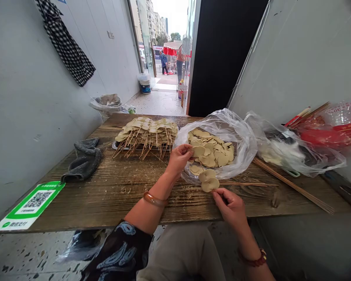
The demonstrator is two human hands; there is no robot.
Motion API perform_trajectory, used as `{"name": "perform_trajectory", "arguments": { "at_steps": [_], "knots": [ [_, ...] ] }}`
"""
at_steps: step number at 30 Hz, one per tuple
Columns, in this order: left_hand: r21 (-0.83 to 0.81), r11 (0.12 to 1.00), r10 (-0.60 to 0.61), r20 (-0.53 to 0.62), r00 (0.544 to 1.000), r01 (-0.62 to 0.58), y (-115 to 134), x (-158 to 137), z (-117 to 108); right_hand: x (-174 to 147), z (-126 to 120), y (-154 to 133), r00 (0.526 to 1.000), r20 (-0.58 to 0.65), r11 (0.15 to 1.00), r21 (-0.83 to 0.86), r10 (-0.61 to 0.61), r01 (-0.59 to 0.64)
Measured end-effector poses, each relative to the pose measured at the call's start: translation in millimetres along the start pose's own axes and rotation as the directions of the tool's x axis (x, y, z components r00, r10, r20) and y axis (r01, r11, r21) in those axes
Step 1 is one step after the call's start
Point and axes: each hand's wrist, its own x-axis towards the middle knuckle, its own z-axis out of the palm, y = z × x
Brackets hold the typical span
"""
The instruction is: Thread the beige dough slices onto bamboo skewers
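Note:
Pinched between the thumb and fingers of my left hand (179, 158) is a thin, round beige slice (198, 151), held over the near left side of a clear plastic bag (244, 136). My right hand (230, 206) is closed at the lower end of a thin skewer carrying round slices (210, 184); its upper tip points toward the left hand. Inside the open bag lies a heap of loose slices (215, 150). Left of it, loaded skewers (148, 130) are stacked on a tray, their bare sticks pointing toward me.
Bare skewers (292, 185) lie on the wooden table (105, 199) at right, near plastic bags (298, 152). A grey cloth (83, 160) and a green QR-code card (31, 205) are at left. Beyond the table, a doorway opens onto a street with people.

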Motion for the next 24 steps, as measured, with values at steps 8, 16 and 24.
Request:
{"name": "perform_trajectory", "arguments": {
  "at_steps": [8, 16, 24],
  "knots": [
    [0.027, 0.999, 0.024, -0.001, 1.0, -0.024, 0.1, 0.0, 1.3, 1.8, 1.1, 0.5, 1.0, -0.018, 0.999, -0.034, 0.002, -0.002],
    [0.223, 0.97, 0.097, 0.03, 0.995, -0.102, 0.6, -3.3, 3.9, 3.9, 3.9, 0.3, 0.997, -0.079, 0.996, -0.086, 0.01, -0.016],
    [-0.009, 0.999, -0.053, 0.044, 0.998, 0.054, -0.3, -8.1, 9.3, 0.2, 2.3, -0.8, 0.995, -0.095, 0.995, -0.099, -0.006, -0.003]
  ]
}}
